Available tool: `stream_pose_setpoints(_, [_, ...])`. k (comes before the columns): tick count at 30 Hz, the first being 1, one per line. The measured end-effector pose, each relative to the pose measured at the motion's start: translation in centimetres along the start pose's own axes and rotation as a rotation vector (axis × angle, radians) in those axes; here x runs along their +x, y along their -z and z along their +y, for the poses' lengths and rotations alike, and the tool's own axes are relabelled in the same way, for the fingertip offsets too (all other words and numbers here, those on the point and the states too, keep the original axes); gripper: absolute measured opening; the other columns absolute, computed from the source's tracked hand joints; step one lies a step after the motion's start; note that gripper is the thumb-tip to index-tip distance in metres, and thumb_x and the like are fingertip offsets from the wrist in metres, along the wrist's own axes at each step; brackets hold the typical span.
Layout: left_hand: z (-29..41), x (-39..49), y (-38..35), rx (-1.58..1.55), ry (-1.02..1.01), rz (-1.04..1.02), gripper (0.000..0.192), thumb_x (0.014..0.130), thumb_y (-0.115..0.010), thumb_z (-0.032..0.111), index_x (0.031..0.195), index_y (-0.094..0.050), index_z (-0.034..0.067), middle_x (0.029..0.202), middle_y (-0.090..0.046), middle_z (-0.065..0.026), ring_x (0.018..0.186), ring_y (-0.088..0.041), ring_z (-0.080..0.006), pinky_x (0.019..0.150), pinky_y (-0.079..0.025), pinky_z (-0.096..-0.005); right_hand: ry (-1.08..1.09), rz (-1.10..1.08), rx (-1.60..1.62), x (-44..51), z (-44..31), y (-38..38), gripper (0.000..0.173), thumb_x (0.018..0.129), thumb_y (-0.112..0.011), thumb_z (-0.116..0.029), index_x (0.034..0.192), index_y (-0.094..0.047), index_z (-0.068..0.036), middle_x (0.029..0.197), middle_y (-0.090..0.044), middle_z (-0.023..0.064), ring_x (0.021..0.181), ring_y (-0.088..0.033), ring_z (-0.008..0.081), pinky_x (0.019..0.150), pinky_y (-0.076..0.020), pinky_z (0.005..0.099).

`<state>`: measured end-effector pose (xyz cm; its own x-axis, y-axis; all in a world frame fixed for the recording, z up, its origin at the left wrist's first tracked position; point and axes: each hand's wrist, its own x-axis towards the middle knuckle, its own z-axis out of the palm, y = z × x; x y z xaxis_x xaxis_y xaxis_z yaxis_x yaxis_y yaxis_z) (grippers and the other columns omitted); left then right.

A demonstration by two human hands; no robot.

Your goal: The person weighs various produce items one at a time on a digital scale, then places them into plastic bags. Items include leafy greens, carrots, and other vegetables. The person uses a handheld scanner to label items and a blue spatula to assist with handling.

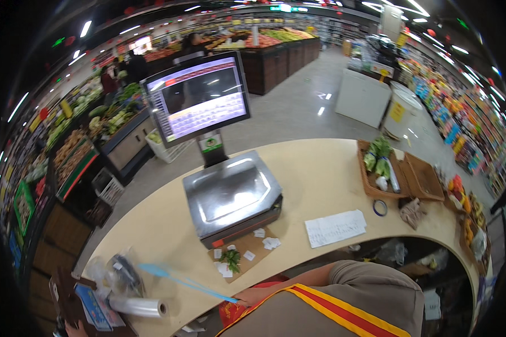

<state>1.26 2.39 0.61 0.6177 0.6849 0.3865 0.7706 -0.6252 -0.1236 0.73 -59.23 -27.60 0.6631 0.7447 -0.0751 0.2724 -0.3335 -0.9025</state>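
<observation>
My right hand [248, 296] is closed around the end of a long light-blue plastic implement [194, 285], its wide end blurred; it looks like a fly swatter. It reaches left over the counter. At the bottom left edge my left hand [76, 330] is partly in view beside a dark brown holder [63, 290]; its grip is unclear. Near the implement's wide end lie a clear plastic roll [137, 306] and a plastic-wrapped dark item [125, 271]. A weighing scale [234, 193] with a touchscreen [200, 94] stands ahead. Green leaves [232, 260] and small labels [248, 255] lie on cardboard [257, 263].
On the curved counter [316, 168], a handwritten paper [335, 228], a tape roll [380, 207] and a crumpled cloth or bag [411, 212] lie to the right. A wicker basket [364, 183] holds leafy greens. Produce stands [274, 67] and distant people are beyond.
</observation>
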Motion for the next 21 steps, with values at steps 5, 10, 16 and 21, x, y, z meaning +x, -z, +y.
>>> stream_pose_setpoints(5, [1.4,-2.2,2.6,-0.011,-0.036,0.089,0.072,0.076,-0.065,0.062,0.13,-0.054,0.016,0.125,-0.059,-0.0123,0.111,-0.057,-0.0332,0.088,-0.047,-0.0513,-0.194,-0.071,-0.084,-1.5,-0.5,2.2,0.032,0.097,-0.041,-0.031,0.109,-0.052,-0.002,0.09,-0.063,0.0221,0.082,-0.062,0.0383,0.073,-0.0471,0.047])
stream_pose_setpoints(10, [1.6,-2.4,2.9,-0.01,-0.048,0.103,0.069,0.076,-0.066,0.059,0.129,-0.056,0.015,0.12,-0.062,-0.0124,0.105,-0.061,-0.0343,0.085,-0.05,-0.05,-0.251,0.039,-0.095,-2.3,-1.4,3.3,0.034,0.097,-0.042,-0.031,0.112,-0.051,-0.002,0.093,-0.062,0.0248,0.09,-0.058,0.0434,0.08,-0.0452,0.0493])
stream_pose_setpoints(16, [-0.3,-0.2,0.1,-0.006,-0.017,0.054,0.068,0.081,-0.065,0.051,0.135,-0.047,0.013,0.127,-0.055,-0.0131,0.112,-0.055,-0.0346,0.089,-0.048,-0.0489,-0.259,0.254,0.022,-3.2,-4.1,4.8,0.032,0.095,-0.045,-0.026,0.116,-0.051,-0.002,0.097,-0.061,0.0229,0.095,-0.057,0.0418,0.082,-0.0443,0.0481])
stream_pose_setpoints(21, [-2.0,2.0,-3.0,0.023,0.029,0.003,0.067,0.085,-0.063,0.045,0.138,-0.042,0.012,0.133,-0.051,-0.011,0.121,-0.049,-0.0316,0.094,-0.045,-0.044,-0.383,0.829,0.295,-5.8,-3.7,8.3,0.025,0.094,-0.052,-0.019,0.112,-0.049,-0.002,0.091,-0.061,0.0201,0.085,-0.059,0.037,0.073,-0.0468,0.043])
